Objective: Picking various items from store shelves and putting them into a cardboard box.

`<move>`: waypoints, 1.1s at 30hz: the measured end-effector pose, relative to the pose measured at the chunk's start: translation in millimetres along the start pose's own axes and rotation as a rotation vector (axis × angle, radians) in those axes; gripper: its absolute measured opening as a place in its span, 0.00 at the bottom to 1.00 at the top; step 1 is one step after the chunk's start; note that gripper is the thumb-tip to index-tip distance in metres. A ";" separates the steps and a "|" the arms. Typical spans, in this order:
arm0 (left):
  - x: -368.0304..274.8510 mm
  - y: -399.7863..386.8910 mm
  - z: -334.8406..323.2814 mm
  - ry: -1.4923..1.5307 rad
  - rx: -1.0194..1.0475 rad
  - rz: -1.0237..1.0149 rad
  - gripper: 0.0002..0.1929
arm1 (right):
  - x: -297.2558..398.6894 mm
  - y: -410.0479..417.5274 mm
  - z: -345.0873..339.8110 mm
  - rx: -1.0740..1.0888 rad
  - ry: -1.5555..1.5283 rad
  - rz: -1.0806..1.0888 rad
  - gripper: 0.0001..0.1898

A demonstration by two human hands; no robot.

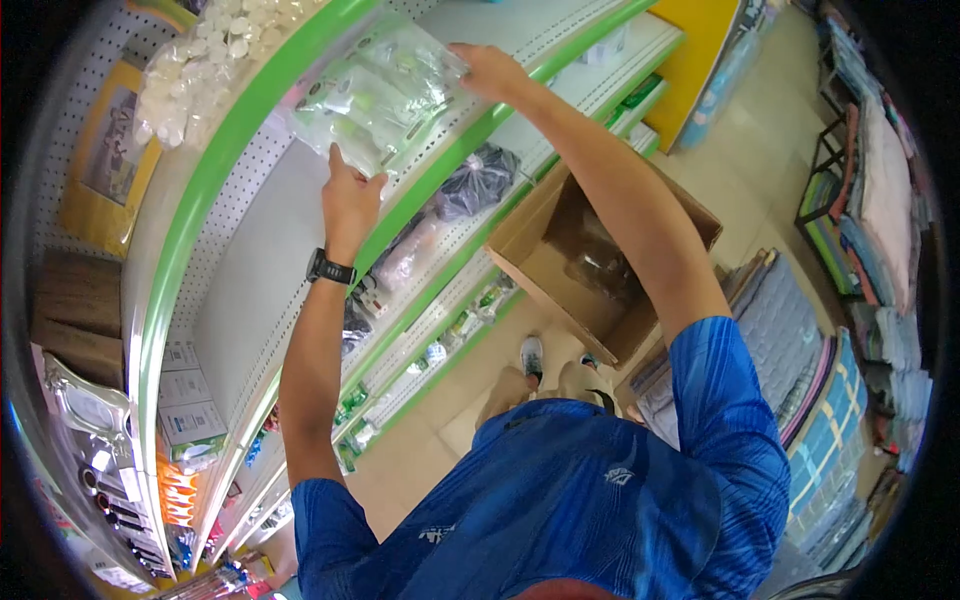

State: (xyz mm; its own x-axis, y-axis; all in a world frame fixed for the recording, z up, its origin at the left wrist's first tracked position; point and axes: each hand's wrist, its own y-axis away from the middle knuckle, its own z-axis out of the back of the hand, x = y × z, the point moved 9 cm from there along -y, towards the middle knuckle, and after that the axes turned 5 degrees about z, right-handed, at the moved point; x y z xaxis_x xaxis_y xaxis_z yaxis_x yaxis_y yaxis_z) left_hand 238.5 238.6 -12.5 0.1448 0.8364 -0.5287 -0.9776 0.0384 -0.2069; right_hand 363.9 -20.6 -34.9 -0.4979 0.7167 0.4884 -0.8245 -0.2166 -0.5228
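A clear plastic package (382,90) with green and white contents lies on or just over a white, green-edged shelf at the top. My left hand (351,196), with a black watch on its wrist, touches the package's near edge with extended fingers; whether it grips is unclear. My right hand (489,71) has its fingers closed on the package's right corner. Beneath my right forearm an open cardboard box (536,274) stands on the floor, holding something wrapped in clear plastic (600,259).
Bags of white round pieces (217,67) fill the upper shelf at left. Dark plastic-wrapped goods (480,180) lie on a lower shelf. Folded quilted mats (776,330) are stacked at right, beside a rack of textiles (885,195). A silver frame (90,405) stands far left.
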 end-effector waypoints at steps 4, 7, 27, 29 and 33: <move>1.8 3.4 5.2 -0.100 -0.031 -0.011 0.45 | 0.8 19.8 14.3 -0.017 0.022 -0.193 0.31; -22.9 30.0 26.8 -0.239 -0.251 -0.189 0.42 | 10.6 44.2 49.4 -0.255 -0.010 -0.140 0.30; 1.7 262.6 -262.0 0.421 0.651 -0.291 0.34 | 0.3 565.9 66.5 -0.394 0.021 -1.036 0.22; -10.0 258.1 -268.2 0.394 0.587 -0.352 0.34 | 2.1 548.3 77.6 -0.398 0.024 -0.943 0.22; -19.1 255.0 -288.5 0.332 0.635 -0.265 0.32 | -45.7 512.4 71.6 -0.364 -0.125 -1.027 0.23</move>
State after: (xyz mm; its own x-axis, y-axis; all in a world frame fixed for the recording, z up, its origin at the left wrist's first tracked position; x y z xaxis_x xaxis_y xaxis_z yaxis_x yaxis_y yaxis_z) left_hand 30.5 74.6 -292.7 0.3265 0.5513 -0.7678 -0.7896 0.6056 0.0990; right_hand -55.1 -211.8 -275.1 0.3406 0.3667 0.8658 -0.7435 0.6687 0.0093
